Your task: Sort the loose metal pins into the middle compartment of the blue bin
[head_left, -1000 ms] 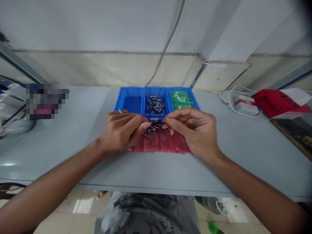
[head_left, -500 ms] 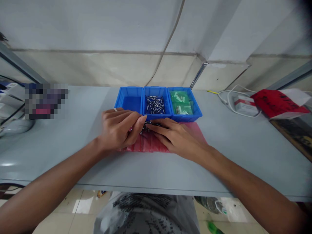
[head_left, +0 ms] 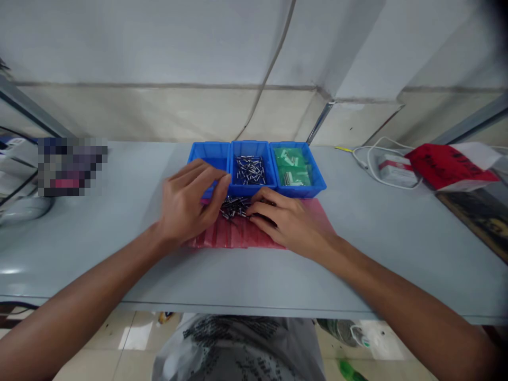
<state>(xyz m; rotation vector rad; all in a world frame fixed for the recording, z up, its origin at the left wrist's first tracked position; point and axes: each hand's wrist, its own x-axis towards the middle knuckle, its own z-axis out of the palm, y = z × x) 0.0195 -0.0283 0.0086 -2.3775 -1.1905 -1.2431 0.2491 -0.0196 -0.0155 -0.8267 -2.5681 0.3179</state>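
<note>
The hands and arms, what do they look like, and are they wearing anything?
They're a person's. The left hand and right hand have no gloves, and no watch or bracelet shows at either wrist. The left forearm and right forearm are bare, with no sleeves in view. Between them, low in the picture, is grey clothing with dark printed marks.

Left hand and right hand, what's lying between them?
In the head view, a pile of metal pieces on red plastic lies between the left hand and right hand.
</note>
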